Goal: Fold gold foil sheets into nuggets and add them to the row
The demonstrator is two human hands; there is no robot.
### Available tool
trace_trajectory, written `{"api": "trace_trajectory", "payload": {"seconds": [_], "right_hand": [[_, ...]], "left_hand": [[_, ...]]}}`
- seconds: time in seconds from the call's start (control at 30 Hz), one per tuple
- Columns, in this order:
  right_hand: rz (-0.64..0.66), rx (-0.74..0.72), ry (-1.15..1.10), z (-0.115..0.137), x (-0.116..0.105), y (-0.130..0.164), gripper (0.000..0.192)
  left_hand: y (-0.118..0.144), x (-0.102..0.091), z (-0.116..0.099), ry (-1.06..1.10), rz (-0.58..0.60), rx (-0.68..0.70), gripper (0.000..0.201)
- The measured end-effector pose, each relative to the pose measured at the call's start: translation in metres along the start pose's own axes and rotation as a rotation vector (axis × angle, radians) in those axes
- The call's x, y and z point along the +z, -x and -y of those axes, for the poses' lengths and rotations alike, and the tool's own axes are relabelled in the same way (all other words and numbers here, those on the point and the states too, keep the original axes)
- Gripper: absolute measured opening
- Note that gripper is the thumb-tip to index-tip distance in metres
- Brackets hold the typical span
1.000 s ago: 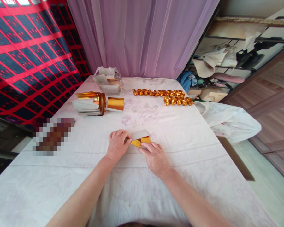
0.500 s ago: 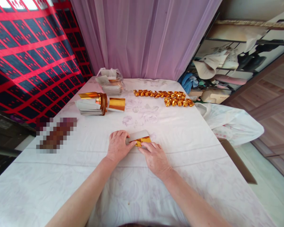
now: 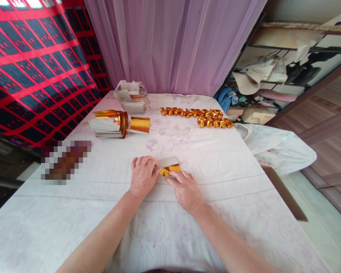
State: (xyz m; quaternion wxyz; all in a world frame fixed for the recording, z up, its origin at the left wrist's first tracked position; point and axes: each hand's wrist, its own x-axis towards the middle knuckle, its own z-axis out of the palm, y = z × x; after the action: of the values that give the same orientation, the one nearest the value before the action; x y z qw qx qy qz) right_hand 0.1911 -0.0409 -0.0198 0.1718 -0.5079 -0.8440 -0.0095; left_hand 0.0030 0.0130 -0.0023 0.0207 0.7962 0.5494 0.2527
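Note:
A sheet of gold foil paper (image 3: 169, 162) with a pale grey back lies on the table in front of me, its near edge folded over so the gold side shows. My left hand (image 3: 143, 174) grips the sheet's left end, fingers curled and thumb at the gold fold. From the near right, my right hand (image 3: 186, 189) pinches the folded gold strip, its fingertips pressed on it. Further back lie folded gold foil pieces (image 3: 191, 112) in rows. A stack of foil sheets (image 3: 108, 129) held in a gold band sits at the back left.
A clear plastic bag (image 3: 132, 99) with more sheets stands at the far left of the cloth-covered table (image 3: 216, 163). A blurred-out item (image 3: 66, 161) lies at the left edge. Beyond the right edge are a white plastic bag (image 3: 284, 148) and a shelf with a cap (image 3: 248, 79).
My left thumb has drawn back leftward from the middle of the gold fold, uncovering more of it. My right hand stays nearly in place.

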Motion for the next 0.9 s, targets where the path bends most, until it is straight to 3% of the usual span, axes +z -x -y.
{"api": "trace_trajectory", "payload": {"seconds": [0.1, 0.23, 0.57, 0.9], "right_hand": [[-0.017, -0.008, -0.004, 0.000, 0.000, 0.000, 0.030], [-0.046, -0.014, -0.013, 0.000, 0.001, -0.001, 0.031], [-0.178, 0.069, -0.179, -0.012, 0.001, 0.001, 0.040], [-0.123, 0.112, -0.223, -0.030, -0.004, -0.002, 0.033]], "left_hand": [[0.005, -0.006, -0.005, -0.018, -0.059, 0.186, 0.008], [0.013, -0.010, -0.008, -0.021, -0.008, 0.332, 0.010], [0.020, -0.002, -0.005, -0.014, 0.060, 0.294, 0.013], [0.013, -0.005, -0.005, 0.016, 0.114, 0.273, 0.015]]}}
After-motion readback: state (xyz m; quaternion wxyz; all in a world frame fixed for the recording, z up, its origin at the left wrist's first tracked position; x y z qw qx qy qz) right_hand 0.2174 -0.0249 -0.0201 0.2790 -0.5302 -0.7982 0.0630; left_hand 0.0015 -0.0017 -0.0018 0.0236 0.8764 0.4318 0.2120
